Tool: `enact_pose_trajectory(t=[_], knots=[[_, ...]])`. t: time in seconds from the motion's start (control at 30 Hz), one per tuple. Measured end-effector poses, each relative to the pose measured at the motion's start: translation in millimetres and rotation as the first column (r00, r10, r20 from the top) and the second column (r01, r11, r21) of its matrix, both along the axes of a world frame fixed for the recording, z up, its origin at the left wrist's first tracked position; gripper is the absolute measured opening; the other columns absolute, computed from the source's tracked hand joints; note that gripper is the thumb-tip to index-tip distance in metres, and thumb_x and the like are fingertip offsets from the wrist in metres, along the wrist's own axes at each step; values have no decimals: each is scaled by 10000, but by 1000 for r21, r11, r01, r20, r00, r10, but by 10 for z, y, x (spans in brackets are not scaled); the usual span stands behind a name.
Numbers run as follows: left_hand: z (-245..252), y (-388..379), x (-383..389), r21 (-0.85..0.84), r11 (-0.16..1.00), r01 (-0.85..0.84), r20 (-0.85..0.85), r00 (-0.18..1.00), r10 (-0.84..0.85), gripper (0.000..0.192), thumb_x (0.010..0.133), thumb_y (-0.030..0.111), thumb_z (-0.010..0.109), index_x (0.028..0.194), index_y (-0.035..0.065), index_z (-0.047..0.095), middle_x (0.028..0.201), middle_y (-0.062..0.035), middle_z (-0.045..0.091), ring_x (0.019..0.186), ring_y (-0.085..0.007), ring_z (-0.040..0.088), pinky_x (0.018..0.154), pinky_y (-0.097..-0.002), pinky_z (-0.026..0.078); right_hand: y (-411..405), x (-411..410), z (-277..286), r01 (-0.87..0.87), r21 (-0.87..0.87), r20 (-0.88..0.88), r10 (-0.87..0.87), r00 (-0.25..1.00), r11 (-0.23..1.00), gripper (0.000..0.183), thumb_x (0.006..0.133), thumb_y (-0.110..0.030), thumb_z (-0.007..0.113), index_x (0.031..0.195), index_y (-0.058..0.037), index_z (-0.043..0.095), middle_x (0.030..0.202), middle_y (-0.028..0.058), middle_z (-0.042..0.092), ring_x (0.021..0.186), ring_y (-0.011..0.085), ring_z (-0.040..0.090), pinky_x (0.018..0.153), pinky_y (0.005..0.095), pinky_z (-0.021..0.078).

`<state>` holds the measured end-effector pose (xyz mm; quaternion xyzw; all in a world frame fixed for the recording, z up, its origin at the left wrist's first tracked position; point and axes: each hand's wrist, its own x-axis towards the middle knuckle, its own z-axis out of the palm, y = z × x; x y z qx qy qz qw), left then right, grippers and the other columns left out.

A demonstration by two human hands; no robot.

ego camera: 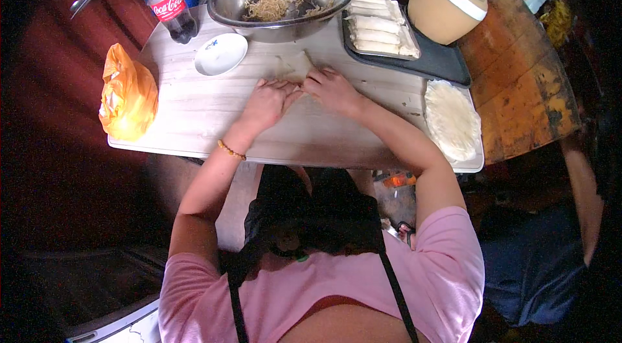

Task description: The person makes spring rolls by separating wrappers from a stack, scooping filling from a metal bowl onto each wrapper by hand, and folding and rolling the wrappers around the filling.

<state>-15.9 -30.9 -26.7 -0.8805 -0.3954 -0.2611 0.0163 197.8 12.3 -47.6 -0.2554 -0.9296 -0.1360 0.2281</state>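
Observation:
Both hands meet over the middle of the pale wood-patterned table (320, 141). My left hand (273, 100) and my right hand (333, 90) hold the near part of a thin pale wrapper (302, 62), whose far end lies on the table beyond the fingers. The filling, if any, is hidden by the fingers. Beyond them stands a large steel bowl (282, 27) with shredded sprouts (267, 7) in it. Rolled wrappers (374, 32) are stacked on a metal tray at the back right. A stack of round thin wrappers (452, 121) lies at the right edge.
A white dish (221, 54), a cola bottle (170, 7) and an orange plastic bag (127, 100) stand at the left. A dark tray (440, 61) bears the metal tray and a beige lidded bucket (444, 2). Other people are beyond the table and at the right.

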Motion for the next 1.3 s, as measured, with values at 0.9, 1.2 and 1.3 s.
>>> enact_pose_trajectory(t=[0.9,1.2,1.3], knots=[[-6,-111,304,115,982,-150,-171,971,169,316,803,169,566,1094,51,602,1131,-111,598,1038,-279,536,861,-400,418,594,-95,-48,-11,-444,-20,2,1000,896,191,844,-234,600,949,-75,610,951,98,609,1025,284,522,892,424,388],[-47,-193,355,120,974,-191,-133,969,206,500,759,226,589,1176,-44,534,1113,-179,588,1052,-316,517,904,-408,403,-35,-133,20,255,92,88,-263,961,963,287,843,-168,494,1103,-71,567,1114,110,558,1109,275,489,918,412,382],[-70,-183,329,133,975,-179,-134,971,196,514,746,218,597,1175,-57,528,1117,-185,583,1060,-318,512,906,-412,404,-261,-143,19,277,-115,33,-275,961,954,329,821,-132,466,1114,-9,552,1137,132,545,1124,303,468,926,416,388]])
